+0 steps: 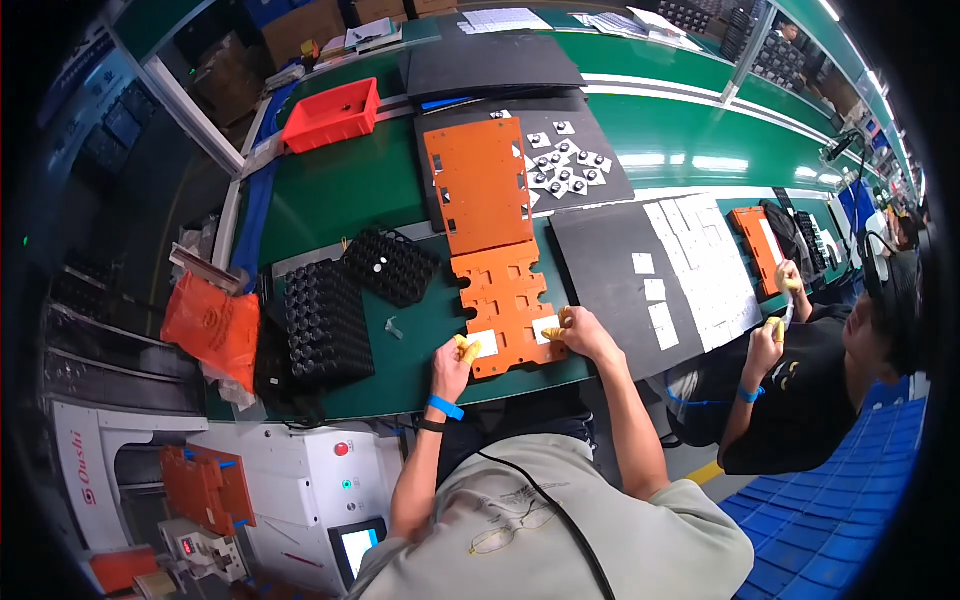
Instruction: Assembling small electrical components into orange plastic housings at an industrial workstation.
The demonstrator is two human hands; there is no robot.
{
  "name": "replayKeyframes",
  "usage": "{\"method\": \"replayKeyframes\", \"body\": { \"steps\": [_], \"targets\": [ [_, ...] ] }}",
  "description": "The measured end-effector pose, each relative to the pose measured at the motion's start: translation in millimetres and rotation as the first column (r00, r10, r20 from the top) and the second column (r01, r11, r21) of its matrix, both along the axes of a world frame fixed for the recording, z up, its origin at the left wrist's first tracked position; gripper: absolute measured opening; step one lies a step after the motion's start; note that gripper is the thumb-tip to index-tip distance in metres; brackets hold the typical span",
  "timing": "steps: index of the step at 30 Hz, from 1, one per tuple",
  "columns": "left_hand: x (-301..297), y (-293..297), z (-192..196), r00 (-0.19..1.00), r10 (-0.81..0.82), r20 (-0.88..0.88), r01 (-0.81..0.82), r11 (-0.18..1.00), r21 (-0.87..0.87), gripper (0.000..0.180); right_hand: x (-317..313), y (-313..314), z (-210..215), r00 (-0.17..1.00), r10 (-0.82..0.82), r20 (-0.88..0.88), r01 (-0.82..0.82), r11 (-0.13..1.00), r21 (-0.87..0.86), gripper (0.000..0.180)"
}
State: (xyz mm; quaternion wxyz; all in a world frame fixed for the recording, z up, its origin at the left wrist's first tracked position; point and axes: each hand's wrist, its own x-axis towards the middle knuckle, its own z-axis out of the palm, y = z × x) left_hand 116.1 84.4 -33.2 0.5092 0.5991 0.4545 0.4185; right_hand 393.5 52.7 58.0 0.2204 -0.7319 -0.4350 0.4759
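An orange notched fixture plate [505,300] lies on the green bench in front of me, with two small white squares seated in its near edge. My left hand [452,366], yellow cots on the fingertips and a blue wristband, presses on the left white piece [484,343]. On the other side, my right hand [578,333] rests its fingertips on the right white piece [547,327]. A larger orange plate [481,183] lies just beyond, on a black mat.
Black cell trays [325,322] sit left of the plate, one holding small parts [392,265]. A red bin [333,114] stands far left. Small white-and-black parts [563,162] lie on the black mat. A black sheet with white pads [655,275] lies right. Another person [820,380] works at right.
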Motion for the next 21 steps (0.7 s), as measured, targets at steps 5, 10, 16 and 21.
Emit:
{"method": "replayKeyframes", "body": {
  "steps": [5,10,16,21],
  "targets": [
    [0,10,3,0.996,-0.067,0.060,0.076,0.983,-0.169,0.023,-4,-4,12,0.997,-0.071,0.000,0.071,0.997,0.002,0.036],
    [-10,15,4,0.987,-0.141,0.083,0.157,0.958,-0.238,0.025,-1,-3,1,0.999,-0.047,0.022,0.047,0.999,0.020,0.035],
    [-8,6,9,0.990,-0.088,-0.110,0.094,0.994,0.055,0.017,4,-3,-16,1.000,-0.011,0.020,0.009,0.995,0.096,0.024],
    [6,9,20,0.978,-0.139,0.155,0.153,0.985,-0.083,0.020,2,0,-4,1.000,-0.004,0.001,0.004,0.998,0.067,0.027]
  ]
}}
